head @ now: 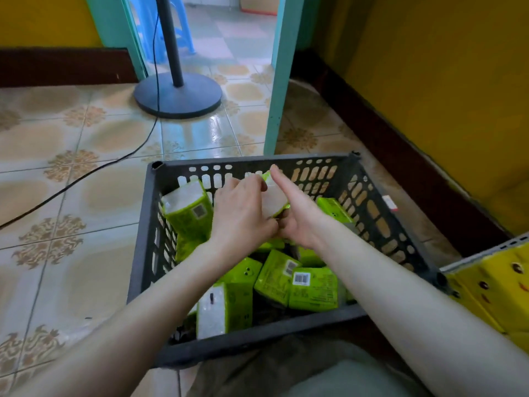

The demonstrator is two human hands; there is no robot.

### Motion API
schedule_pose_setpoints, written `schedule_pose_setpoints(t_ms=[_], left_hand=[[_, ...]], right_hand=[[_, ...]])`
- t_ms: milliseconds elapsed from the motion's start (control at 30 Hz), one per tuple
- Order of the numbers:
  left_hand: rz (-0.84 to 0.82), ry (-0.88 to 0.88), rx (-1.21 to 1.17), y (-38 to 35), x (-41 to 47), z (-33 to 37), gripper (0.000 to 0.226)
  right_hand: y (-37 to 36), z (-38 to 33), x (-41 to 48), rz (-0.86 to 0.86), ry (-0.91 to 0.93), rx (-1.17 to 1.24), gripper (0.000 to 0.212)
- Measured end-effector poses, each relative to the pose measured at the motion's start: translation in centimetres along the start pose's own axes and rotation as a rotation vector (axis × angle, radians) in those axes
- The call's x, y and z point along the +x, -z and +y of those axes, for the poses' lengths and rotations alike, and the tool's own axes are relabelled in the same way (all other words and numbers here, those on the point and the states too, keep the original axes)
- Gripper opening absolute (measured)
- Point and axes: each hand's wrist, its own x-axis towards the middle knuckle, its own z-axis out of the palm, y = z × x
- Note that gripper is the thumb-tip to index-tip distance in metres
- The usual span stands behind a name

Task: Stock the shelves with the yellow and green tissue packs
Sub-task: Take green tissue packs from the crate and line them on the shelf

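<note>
Grey-green cloth of the lap (315, 376) at 6 o'clock, nearest. Dark plastic crate (257, 339) sits on the floor tiles (94, 133) just beside it, kept within easy reach by my reading. At 4 o'clock is the edge of a low shelf (483, 250), with yellow packs (495, 293) standing face-out in a row, touching one another. That colour looks partly stocked.

Inside the crate: loose green packs (312, 287), jumbled, some flat, some on edge, barcodes up. One leans on the left wall at 9 o'clock. No order, so each must be picked out and squared by hand.

Above the heap, toward the crate's far wall, both hands meet on one held pack (274, 196). Left hand (243, 216) grips its left side, fingers curled over the top edge. Right hand (300, 222) cups it from the right and below, thumb straight along the upper edge, fingers mostly hidden beneath. Pack is tilted, pale end panel toward the camera, clear of the others. The two-handed hold is probably to turn the soft pack the right way round before it goes toward the shelf.

Farther out: cable (86, 176) runs across the tiles from 9 o'clock to a fan stand (177, 96) at 11. Teal doorway (279, 81) at 12, just behind the crate's far wall.
</note>
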Motion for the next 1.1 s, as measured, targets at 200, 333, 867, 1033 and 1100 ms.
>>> schedule_pose_setpoints(t_ms=[200, 333, 867, 1033, 1100], left_hand=[[0.170, -0.230, -0.689, 1.7, -0.7, 5.1, 0.023], [0.263, 0.038, -0.916, 3.2, 1.3, 6.0, 0.025], [-0.129, 0.033, -1.576, 6.9, 1.5, 13.3, 0.019], [-0.044, -0.027, -1.673, 8.9, 2.7, 18.7, 0.015], [-0.025, -0.063, -1.709, 10.0, 3.0, 21.4, 0.018]], right_hand=[[4.1, -3.8, -4.6, 0.185, 0.244, 0.143, 0.067], [6.8, -6.5, -9.2, 0.224, 0.394, 0.101, 0.028], [8.7, -11.1, -21.3, 0.433, 0.842, -0.033, 0.092], [9.1, -13.7, -25.9, 0.645, 1.090, -0.272, 0.051], [9.5, -14.9, -27.9, 0.730, 1.177, -0.332, 0.041]])
